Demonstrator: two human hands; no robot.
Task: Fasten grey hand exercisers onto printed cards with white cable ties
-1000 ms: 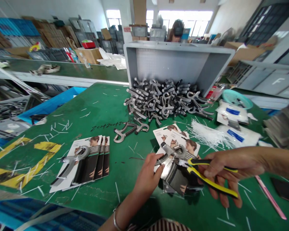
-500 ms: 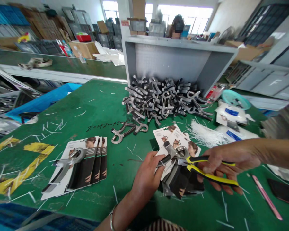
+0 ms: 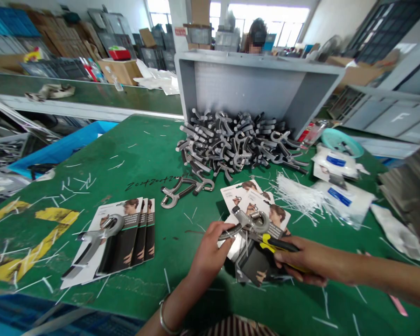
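My left hand (image 3: 212,249) is closed around one handle of a grey and black hand grip strengthener (image 3: 250,220), which lies on a printed backing card (image 3: 257,263). My right hand (image 3: 303,261) grips yellow and black pliers (image 3: 276,243), fingers wrapped round the handles. The pliers' jaws reach in beside the strengthener's handle; their exact contact point is too small to make out. More cards (image 3: 236,192) lie fanned beneath. To the left, another strengthener (image 3: 107,235) rests on a row of overlapping cards (image 3: 136,252).
A tipped grey crate (image 3: 245,88) stands behind a heap of strengtheners (image 3: 238,144). White cable ties (image 3: 297,196) lie at right near plastic bags (image 3: 346,200) and a teal bowl (image 3: 343,142). Cut tie scraps (image 3: 84,182) dot the green table (image 3: 143,144). A person (image 3: 257,37) is beyond the crate.
My right hand and the pliers have moved left and slightly down, and the handles have drawn closer together. My left hand has shifted slightly left with the strengthener.
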